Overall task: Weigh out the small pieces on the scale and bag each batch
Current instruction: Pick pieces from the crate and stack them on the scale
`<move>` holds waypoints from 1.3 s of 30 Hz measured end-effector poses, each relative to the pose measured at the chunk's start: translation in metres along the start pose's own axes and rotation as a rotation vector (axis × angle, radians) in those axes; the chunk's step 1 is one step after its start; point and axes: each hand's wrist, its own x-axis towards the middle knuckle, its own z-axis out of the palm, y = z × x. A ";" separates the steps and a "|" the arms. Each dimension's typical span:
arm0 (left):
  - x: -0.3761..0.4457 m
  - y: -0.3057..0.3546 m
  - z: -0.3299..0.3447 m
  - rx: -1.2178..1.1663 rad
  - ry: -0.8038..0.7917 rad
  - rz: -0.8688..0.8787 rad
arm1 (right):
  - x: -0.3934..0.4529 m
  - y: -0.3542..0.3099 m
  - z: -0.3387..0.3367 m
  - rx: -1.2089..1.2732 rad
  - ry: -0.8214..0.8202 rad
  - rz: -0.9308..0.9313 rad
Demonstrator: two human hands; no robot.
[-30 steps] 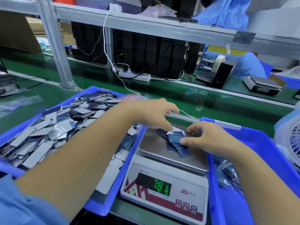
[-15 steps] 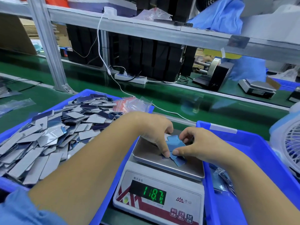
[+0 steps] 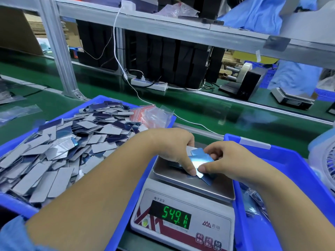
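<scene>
From the head view, my only one, I judged the job to be mid-cycle, with one batch gathered on the scale (image 3: pixel 183 205) and most of the stock not yet weighed. My left hand (image 3: pixel 174 151) came in from nine o'clock and my right hand (image 3: pixel 228 160) from three o'clock, and both gripped the same small stack of blue pieces (image 3: pixel 200 160) over the steel pan (image 3: pixel 213 185); the left thumb and fingers pinched its near and far edges, and the right thumb and fingers pinched the other side. I could not tell whether the stack rested on the pan or was lifted clear of it. The green display (image 3: pixel 175 217) seemed to read 549.1, though with my hands bearing on the pan I did not trust that figure as a settled weight. At nine o'clock from the scale, the left blue tray (image 3: pixel 18 205) was heaped with grey and dark loose pieces (image 3: pixel 54 160), so plenty was left to weigh. A bundle of empty clear bags (image 3: pixel 154 115) lay at that tray's far corner, towards eleven o'clock. At three o'clock, the right blue tray (image 3: pixel 290 160) held what looked like a few filled bags (image 3: pixel 257 201), so I took it that some batches were done. The stack in my hands was not yet bagged.
</scene>
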 end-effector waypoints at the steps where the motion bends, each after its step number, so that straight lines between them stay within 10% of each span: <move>1: 0.000 0.001 0.001 -0.010 0.017 0.014 | 0.000 0.000 -0.001 0.016 -0.011 -0.003; 15: -0.003 -0.006 -0.001 -0.251 0.089 0.131 | -0.002 0.004 -0.001 0.090 0.014 -0.108; 21: -0.003 -0.007 -0.003 -0.576 0.257 0.276 | -0.004 0.000 -0.005 0.171 0.263 -0.260; 39: 0.009 0.002 0.019 -0.517 0.296 0.284 | 0.000 -0.001 0.013 0.138 0.372 -0.281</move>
